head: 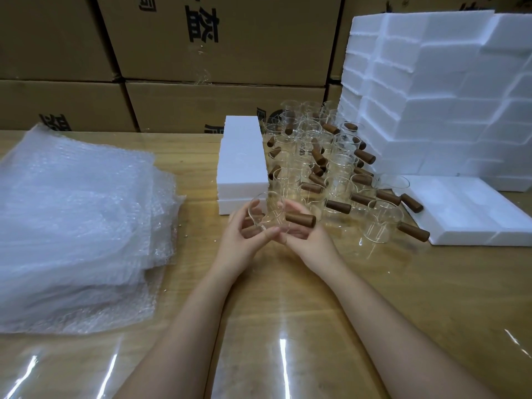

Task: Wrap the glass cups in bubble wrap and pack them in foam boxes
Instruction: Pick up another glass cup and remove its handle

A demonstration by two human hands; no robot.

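From where I stand, 2 hands share 1 clear glass cup (267, 211), held just above the glossy wooden table (288, 298), in front of the closed white foam box (243, 156). The left hand (244, 230) curls its fingers round the cup's wall near the rim. The right hand (306, 236) grasps the other side, fingers wrapped beneath the stubby brown wooden handle (300, 219), which sticks out to the right. The cup looks thin-walled, light, stiff, slick and breakable, so I'd judge the handle the surest hold, with the wall only lightly supported. The pile of clear bubble wrap sheets (77, 211) lies well apart to the left. The crowd of unwrapped glass cups (316, 156) stands just behind.
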